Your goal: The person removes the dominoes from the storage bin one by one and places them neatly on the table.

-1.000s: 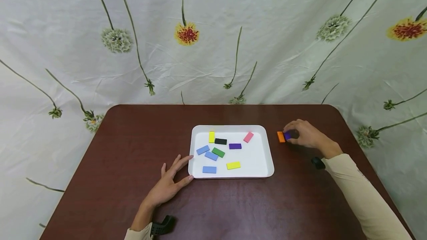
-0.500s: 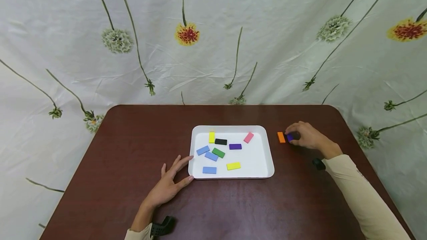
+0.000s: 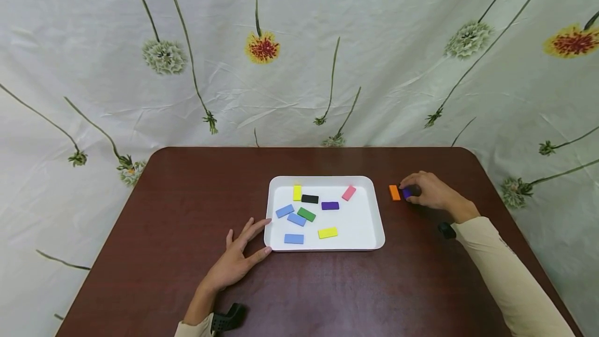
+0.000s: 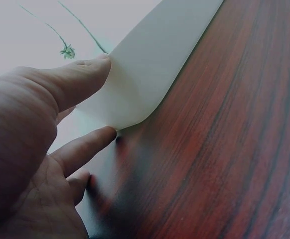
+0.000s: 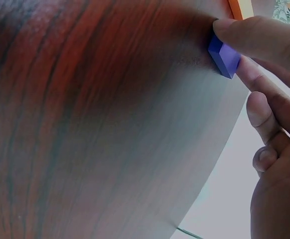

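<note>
A: Doing what?
B: Apparently setting purple block (image 5: 228,59) on table (image 3: 327,295), right of white tray (image 3: 360,228), just right of orange block (image 3: 394,193). Probably calls for easing off next without nudging orange block.
A: Gripping how?
B: Pinching purple block narrowly with right hand (image 3: 429,191); spreading left hand (image 3: 235,264) wide, touching white tray at left edge.

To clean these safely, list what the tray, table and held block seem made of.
Tray: probably plastic, smooth white, with rounded, moulded-looking corners.
Table: wood or wood-look laminate, glossy red-brown with dark grain streaks.
Held block: painted wood or plastic, perhaps; its even purple leaves that open.
</note>
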Available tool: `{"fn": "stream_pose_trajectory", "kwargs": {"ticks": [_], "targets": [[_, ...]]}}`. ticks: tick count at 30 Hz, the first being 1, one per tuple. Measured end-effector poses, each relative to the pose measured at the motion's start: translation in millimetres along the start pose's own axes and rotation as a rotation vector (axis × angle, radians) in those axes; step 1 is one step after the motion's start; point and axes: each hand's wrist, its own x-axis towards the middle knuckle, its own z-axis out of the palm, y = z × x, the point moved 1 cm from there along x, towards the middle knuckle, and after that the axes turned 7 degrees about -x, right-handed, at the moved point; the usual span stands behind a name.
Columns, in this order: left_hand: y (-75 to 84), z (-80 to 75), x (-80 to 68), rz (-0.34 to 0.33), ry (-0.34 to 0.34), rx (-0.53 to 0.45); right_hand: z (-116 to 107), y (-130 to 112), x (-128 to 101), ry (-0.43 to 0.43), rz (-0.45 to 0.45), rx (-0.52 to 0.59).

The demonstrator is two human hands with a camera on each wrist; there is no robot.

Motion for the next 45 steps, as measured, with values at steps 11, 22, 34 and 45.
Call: {"fn": "stream_pose_trajectory", "kwargs": {"ticks": [11, 22, 34, 45], "targets": [[0.1, 0.2, -0.2, 0.001, 0.0, 0.007, 2.2, 0.3, -0.5, -0.013, 0.036, 0.016], [0.2, 0.4, 1.0, -0.007, 0.001, 0.001, -1.4, -1.0, -0.7, 0.009, 0.016, 0.001], [-0.5, -0.1, 0.6, -0.013, 0.001, 0.002, -15.9, -10.6, 3.7, 0.064, -0.032, -0.005], [-0.9, -0.7, 0.0, -0.013, 0.003, 0.007, -21.4, -29.7, 6.8, 0.136, -0.035, 0.024]]}}
